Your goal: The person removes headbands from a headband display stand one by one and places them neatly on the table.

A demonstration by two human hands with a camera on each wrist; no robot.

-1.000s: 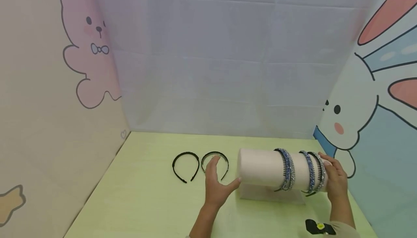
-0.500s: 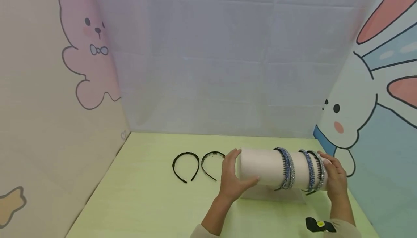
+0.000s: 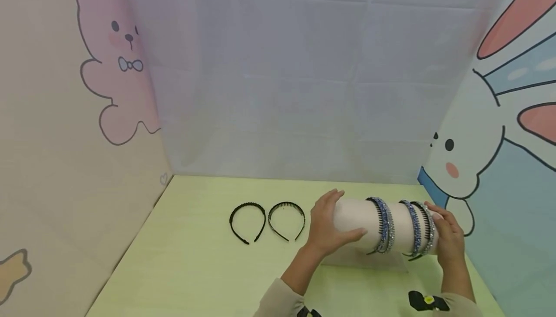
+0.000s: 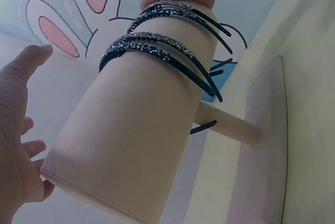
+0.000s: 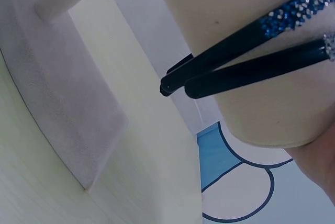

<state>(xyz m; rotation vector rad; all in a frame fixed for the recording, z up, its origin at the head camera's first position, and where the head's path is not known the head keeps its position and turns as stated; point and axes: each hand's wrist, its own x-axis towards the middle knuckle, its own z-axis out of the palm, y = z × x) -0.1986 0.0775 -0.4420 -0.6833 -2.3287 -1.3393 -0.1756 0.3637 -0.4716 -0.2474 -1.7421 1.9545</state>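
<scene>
A white padded cylinder of a headband stand point(image 3: 353, 213) lies sideways above its pale base point(image 3: 373, 261). Blue and silver glitter headbands sit on it in two pairs, one near the middle point(image 3: 383, 225) and one near the right end point(image 3: 415, 227). My right hand point(image 3: 450, 240) grips the right end, fingers bent over it. Around the left end my left hand point(image 3: 325, 225) is spread wide. In the left wrist view the left thumb point(image 4: 29, 62) stands clear of the cylinder, while the other fingertips are at its end edge. The right wrist view shows headband tips point(image 5: 209, 72) below the padding.
Two black headbands, one point(image 3: 248, 205) farther left and a toothed one point(image 3: 286, 204), lie on the light green table point(image 3: 195, 268). A white sheet point(image 3: 278, 90) backs the table, and cartoon-printed walls flank both sides.
My left hand has moved right, from in front of the toothed black headband to around the stand's left end. My right hand has kept its grip on the right end.
</scene>
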